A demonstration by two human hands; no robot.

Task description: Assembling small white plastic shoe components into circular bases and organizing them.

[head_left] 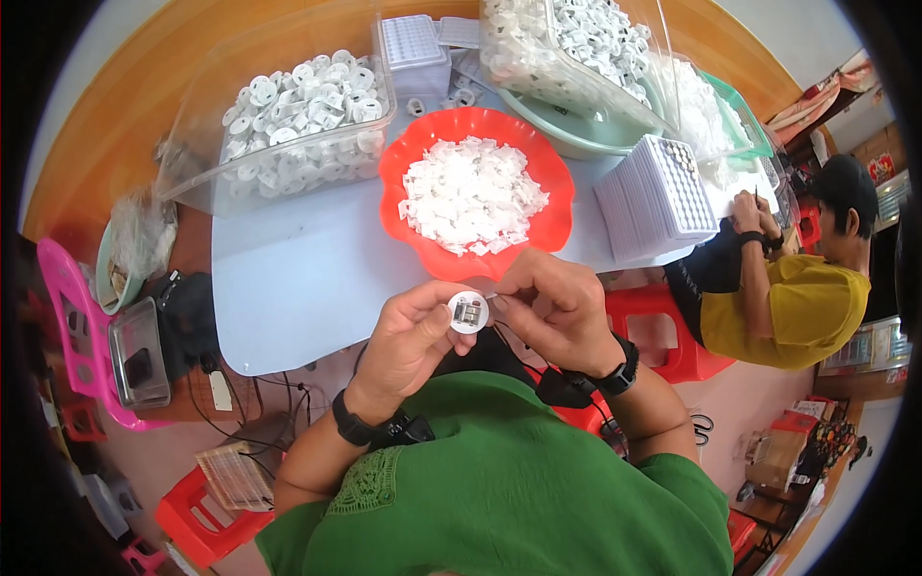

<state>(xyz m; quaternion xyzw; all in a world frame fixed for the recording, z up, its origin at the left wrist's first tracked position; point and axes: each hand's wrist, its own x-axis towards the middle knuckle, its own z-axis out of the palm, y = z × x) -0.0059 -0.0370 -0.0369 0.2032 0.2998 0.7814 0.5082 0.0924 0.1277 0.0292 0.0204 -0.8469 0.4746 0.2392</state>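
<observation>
- We are holding a small round white part (469, 312) in front of our chest, just below the near edge of the white table (298, 278); a metal insert is showing in its middle.
- Our left hand (408, 336) is closing around the part from the left, pinching its rim between thumb and fingertips.
- Our right hand (557, 307) is curling in from the right, its fingers pressing together on something thin at the part's edge; it is too small for us to tell what.
- We are wearing a black band on each wrist and a green top.
- Just beyond our hands, a red scalloped bowl (413, 173) is sitting on the table, holding a heap of small white pieces.
- To its left, a clear plastic tub (202, 168) is holding round white parts like ours; a second clear tub (519, 58) of them is standing at the far right.
- A stack of white trays (653, 197) is resting right of the bowl.
- A person in a yellow shirt (807, 307) is sitting at the right, working with their own hands at the table's edge.
</observation>
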